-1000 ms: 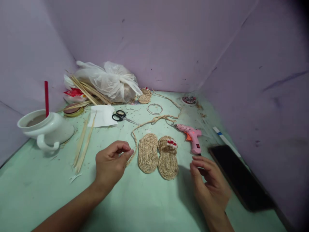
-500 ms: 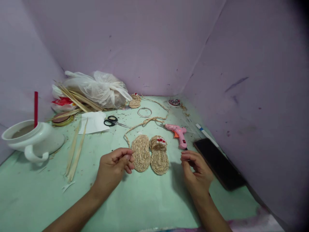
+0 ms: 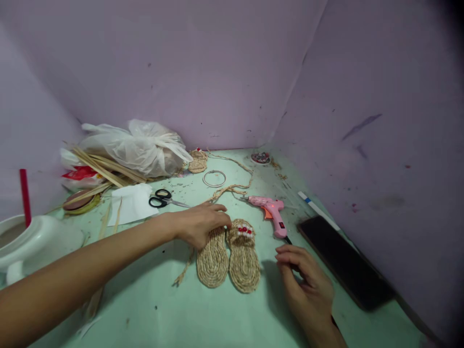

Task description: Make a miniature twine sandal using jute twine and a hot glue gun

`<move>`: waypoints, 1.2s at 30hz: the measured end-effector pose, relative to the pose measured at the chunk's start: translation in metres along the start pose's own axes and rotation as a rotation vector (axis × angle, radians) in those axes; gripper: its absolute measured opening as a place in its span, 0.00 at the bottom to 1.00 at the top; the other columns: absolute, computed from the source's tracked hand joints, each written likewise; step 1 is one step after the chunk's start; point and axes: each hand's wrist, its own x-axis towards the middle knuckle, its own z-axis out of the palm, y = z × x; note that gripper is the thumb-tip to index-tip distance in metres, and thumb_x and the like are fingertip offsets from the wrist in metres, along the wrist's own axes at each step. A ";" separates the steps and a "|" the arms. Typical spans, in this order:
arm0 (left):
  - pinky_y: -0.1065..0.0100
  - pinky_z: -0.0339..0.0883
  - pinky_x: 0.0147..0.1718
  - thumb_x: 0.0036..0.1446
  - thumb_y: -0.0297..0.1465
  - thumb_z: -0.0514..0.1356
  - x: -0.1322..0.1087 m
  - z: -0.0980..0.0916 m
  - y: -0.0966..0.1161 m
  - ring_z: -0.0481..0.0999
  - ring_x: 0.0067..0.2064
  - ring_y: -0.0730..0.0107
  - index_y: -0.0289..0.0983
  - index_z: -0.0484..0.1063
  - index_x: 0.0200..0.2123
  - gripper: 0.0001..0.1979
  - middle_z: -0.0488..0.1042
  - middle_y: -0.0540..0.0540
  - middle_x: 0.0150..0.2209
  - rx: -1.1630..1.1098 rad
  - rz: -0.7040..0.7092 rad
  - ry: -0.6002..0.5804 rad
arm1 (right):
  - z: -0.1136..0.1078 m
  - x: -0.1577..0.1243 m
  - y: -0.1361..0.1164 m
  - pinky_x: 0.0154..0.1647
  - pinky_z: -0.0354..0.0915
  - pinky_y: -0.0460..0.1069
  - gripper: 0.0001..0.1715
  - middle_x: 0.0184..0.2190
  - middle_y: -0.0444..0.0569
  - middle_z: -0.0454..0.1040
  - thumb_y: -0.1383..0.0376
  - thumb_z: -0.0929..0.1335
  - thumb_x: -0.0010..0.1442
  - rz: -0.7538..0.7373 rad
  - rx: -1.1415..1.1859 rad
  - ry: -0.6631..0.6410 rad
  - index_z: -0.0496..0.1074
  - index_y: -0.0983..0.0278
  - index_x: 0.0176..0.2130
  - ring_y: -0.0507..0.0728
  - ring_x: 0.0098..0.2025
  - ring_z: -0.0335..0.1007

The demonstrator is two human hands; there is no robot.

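Note:
Two woven straw slipper soles lie side by side. The plain left sole (image 3: 212, 268) is partly under my left hand (image 3: 203, 223), which reaches across its upper end. That hand's fingers are bent but apart, with the thumb near the sole's left edge; part of its underside is hidden. The right slipper (image 3: 244, 270) carries a strap with red and white beads (image 3: 244, 230). A braided straw cord (image 3: 232, 188) passes behind my left hand, its frayed end lying left of the plain sole. My right hand (image 3: 306, 285), loosely curled and seemingly holding nothing, is right of the slippers.
A pink glue gun (image 3: 270, 208) and a dark phone (image 3: 344, 263) lie on the right. Black-handled scissors (image 3: 161, 198), white paper (image 3: 130, 205), a metal ring (image 3: 214, 179) and a plastic bag (image 3: 139, 147) are farther back. A white pot (image 3: 43, 244) stands left.
My left hand has moved forward and right, from beside the plain sole to over its upper end. The cord's end now lies nearer me. My right hand keeps its pose; the view has shifted slightly.

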 end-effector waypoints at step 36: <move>0.61 0.70 0.44 0.55 0.32 0.56 -0.070 0.093 0.099 0.74 0.47 0.58 0.39 0.67 0.49 0.17 0.73 0.40 0.47 -0.147 -0.720 0.688 | 0.002 -0.001 -0.009 0.33 0.70 0.45 0.11 0.32 0.47 0.73 0.75 0.64 0.56 -0.030 0.068 -0.229 0.70 0.60 0.32 0.53 0.34 0.73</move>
